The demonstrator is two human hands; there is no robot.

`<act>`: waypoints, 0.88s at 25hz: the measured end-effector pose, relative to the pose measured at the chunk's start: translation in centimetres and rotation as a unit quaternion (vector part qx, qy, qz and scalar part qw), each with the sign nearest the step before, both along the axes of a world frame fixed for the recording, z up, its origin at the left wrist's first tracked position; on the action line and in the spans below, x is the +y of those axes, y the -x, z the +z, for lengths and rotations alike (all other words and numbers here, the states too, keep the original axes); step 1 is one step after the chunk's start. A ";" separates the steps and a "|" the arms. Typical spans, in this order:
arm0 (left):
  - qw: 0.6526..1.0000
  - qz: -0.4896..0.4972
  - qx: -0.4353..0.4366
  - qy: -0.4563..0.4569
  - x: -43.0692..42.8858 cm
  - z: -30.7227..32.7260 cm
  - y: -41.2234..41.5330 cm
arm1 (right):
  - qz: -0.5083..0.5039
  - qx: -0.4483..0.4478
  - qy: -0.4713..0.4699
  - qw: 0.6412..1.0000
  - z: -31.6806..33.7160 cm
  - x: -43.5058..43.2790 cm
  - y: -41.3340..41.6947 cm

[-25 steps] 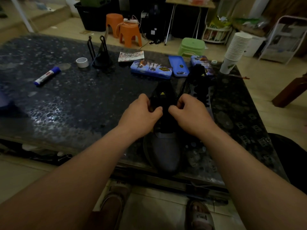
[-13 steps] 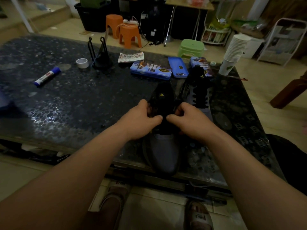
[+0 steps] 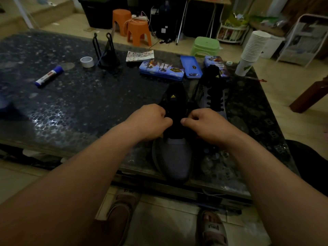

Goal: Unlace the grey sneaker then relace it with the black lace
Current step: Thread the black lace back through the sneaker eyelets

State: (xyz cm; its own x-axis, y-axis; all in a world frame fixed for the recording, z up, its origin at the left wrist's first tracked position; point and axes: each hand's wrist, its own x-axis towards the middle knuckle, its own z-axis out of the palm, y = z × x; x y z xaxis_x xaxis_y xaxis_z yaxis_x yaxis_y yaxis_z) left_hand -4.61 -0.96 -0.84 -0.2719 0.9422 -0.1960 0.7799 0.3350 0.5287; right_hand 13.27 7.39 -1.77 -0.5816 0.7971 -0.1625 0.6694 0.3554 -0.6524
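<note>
On the glossy, pebble-patterned table (image 3: 79, 103), a cylindrical marker (image 3: 48, 76) and a white tape ring (image 3: 87, 61) lay at ten o'clock from the shoe. The left hand (image 3: 150, 121) was curled, thumb against forefinger, pinching the black upper. The grey sneaker (image 3: 174, 157), with its knitted rounded toe, stood at the near edge, toe at six o'clock. The right hand (image 3: 204, 124) pinched likewise; the lace there was too dark to see. A second sneaker (image 3: 212, 94) stood at one o'clock, and a stack of paper cups (image 3: 253, 48) at two o'clock.
</note>
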 end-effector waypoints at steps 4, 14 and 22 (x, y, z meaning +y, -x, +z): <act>0.991 -0.034 -0.131 0.019 -1.9 -0.1 1.1 | 0.008 0.080 0.139 0.987 -0.9 0.4 -1.2; 0.967 0.074 -0.243 0.008 -1.5 -1.1 0.1 | -0.076 0.167 0.238 0.954 -1.2 -0.2 0.0; 0.935 0.182 -0.302 -0.025 -0.5 -1.7 -0.9 | -0.100 0.145 0.197 0.964 -1.5 -0.1 0.3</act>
